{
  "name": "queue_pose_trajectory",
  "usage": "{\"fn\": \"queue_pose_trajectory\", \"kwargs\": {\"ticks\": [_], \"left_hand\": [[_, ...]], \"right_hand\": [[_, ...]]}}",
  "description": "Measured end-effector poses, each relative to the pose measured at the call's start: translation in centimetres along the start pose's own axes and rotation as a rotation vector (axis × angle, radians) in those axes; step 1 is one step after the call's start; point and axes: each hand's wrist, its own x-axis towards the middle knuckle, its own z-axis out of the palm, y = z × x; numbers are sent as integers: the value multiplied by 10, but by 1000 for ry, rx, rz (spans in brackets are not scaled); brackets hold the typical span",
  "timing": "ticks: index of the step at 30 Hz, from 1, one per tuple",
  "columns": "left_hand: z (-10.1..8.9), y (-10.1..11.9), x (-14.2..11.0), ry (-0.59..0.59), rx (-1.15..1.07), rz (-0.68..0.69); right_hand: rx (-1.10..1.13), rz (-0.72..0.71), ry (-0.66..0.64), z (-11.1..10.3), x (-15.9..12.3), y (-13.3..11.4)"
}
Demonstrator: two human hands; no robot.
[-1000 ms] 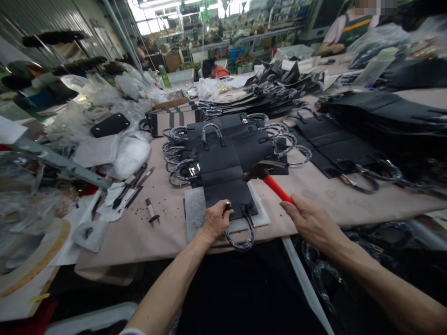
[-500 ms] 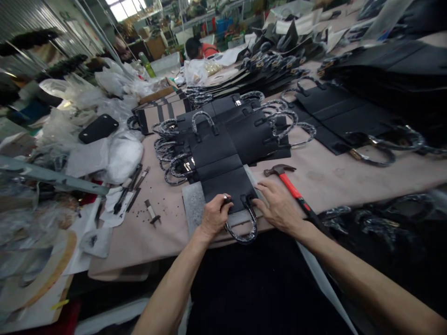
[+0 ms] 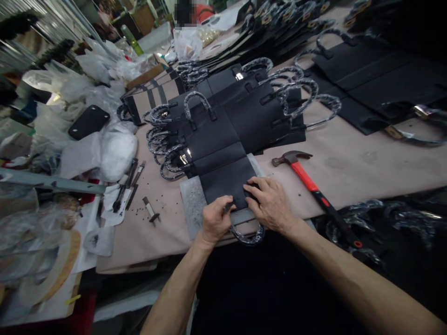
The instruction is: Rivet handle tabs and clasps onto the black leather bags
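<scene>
Left hand [image 3: 217, 218] is pinching dark piece [image 3: 228, 205] on black bag panel [image 3: 223, 185]. Right hand [image 3: 270, 204], half-curled, is covering near-right corner; grip unclear.

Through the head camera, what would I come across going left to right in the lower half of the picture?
Yellow-edged roll, small plastic bag, pronged tool, left hand, right hand, red-and-black hammer.

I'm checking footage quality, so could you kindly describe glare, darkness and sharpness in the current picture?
Head view: white glints on the nearest wrapped handle; head view: top right corner nearly black; head view: hammer fairly crisp, lower-left plastic blurry.
</scene>
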Motion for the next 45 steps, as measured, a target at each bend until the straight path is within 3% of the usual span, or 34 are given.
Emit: {"fn": "queue_pose_trajectory", "kwargs": {"ticks": [7,13,18,26,45], "left_hand": [[-2,2,3,44,7,-160],[-5,2,2,-92,2,54],[-4,3,4,71,-25,-234],[-2,6,5,56,-122,-344],[5,7,10,-5,-17,-323]], "right_hand": [[3,8,-5,2,0,1],[0,15,-15,-1,2,-1],[-3,25,-19,-1,2,-2],[27,38,-33,-1,2,-1],[-4,32,-42,0,1,-1]]}}
